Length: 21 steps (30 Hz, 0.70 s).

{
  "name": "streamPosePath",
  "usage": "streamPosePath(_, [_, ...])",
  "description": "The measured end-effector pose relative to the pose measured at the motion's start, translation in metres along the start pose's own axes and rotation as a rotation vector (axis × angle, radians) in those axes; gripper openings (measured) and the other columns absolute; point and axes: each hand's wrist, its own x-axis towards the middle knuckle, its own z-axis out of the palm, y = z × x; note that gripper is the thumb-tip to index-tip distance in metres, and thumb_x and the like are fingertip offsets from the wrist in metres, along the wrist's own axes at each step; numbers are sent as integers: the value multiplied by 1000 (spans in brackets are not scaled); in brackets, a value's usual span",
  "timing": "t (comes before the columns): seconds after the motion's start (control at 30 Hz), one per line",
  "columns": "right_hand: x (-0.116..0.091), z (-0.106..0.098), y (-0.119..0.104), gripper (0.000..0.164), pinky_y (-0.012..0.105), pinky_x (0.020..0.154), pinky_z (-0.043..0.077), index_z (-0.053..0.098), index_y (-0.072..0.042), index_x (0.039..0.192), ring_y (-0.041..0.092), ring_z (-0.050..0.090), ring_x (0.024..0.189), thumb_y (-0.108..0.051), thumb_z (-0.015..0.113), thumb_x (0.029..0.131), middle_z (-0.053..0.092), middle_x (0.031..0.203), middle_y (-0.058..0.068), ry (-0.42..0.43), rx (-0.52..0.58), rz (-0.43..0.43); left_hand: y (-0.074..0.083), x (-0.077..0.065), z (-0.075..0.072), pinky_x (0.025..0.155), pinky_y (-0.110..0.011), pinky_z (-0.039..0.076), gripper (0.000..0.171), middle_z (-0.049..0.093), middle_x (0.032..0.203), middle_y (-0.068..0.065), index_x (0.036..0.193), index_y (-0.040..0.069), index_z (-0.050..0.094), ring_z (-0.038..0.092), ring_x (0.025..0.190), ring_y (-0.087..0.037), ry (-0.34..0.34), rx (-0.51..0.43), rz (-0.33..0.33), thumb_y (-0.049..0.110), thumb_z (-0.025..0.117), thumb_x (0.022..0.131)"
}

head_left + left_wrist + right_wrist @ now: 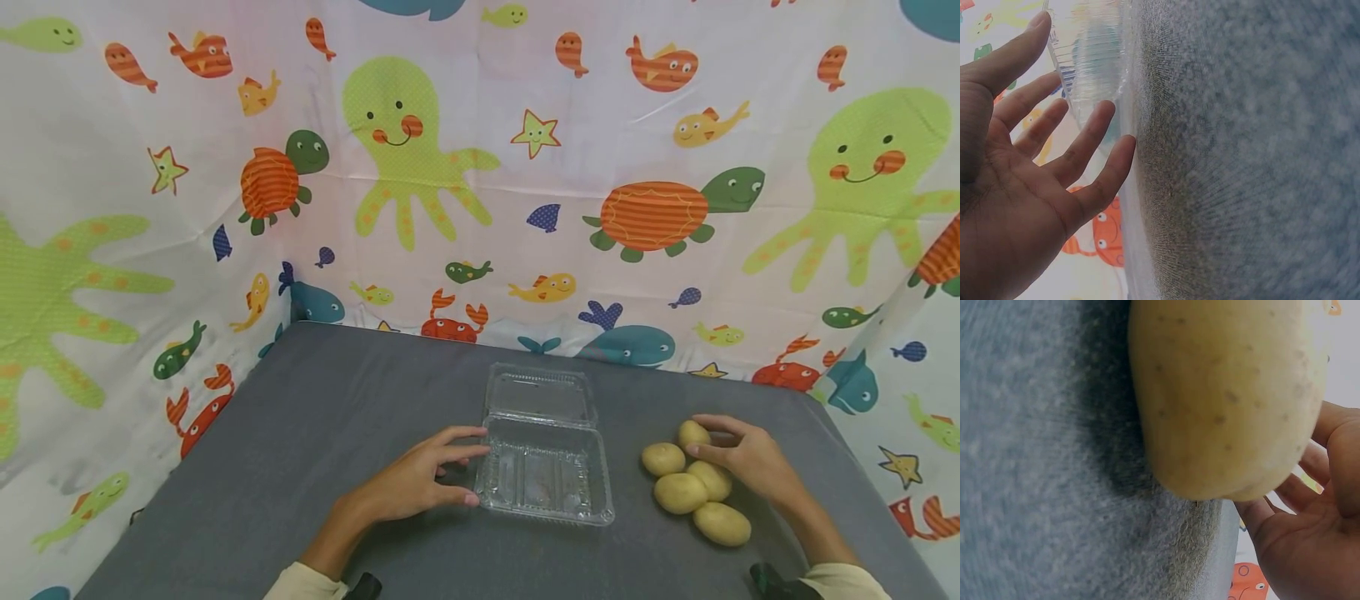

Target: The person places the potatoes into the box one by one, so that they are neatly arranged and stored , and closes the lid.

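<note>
A clear plastic clamshell container [543, 467] lies with its lid [540, 393] folded back, away from me. At its left edge is my left hand [420, 479], fingers extended and fingertips at the rim; the left wrist view shows that same hand [1054, 169] with fingers spread beside the clear plastic. To the right, several potatoes sit in a cluster. My right hand [742, 454] has thumb and fingers around the rearmost potato [693, 433]. A nearer potato [1222, 394] fills much of the right wrist view and hides part of the right hand [1304, 531].
A dark grey cloth [300, 450] covers the table. Behind and at both sides hangs a white curtain [465, 183] printed with sea animals. The nearest potato [722, 524] lies at the front of the cluster, beside a larger potato [680, 493]. Another potato [663, 459] is nearest the container.
</note>
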Motion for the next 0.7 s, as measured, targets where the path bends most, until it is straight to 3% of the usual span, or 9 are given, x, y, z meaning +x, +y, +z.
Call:
streamPosePath(0.33, [-3, -1, -1, 71, 63, 93, 55, 60, -6, 150, 49, 65, 125, -50, 77, 97, 65, 139, 31, 0, -20, 20, 1, -1, 0, 106, -57, 50, 65, 39, 168, 4, 154, 18, 58, 59, 135, -26, -2, -1, 3, 37, 81, 96])
streamPosePath(0.7, [-5, 3, 5, 73, 59, 89, 57, 61, -11, 149, 49, 65, 125, -56, 76, 95, 63, 142, 30, 48, -19, 9, 0, 1, 0, 107, -59, 50, 64, 39, 168, 2, 153, 16, 58, 59, 135, -28, -6, -10, 3, 36, 81, 97])
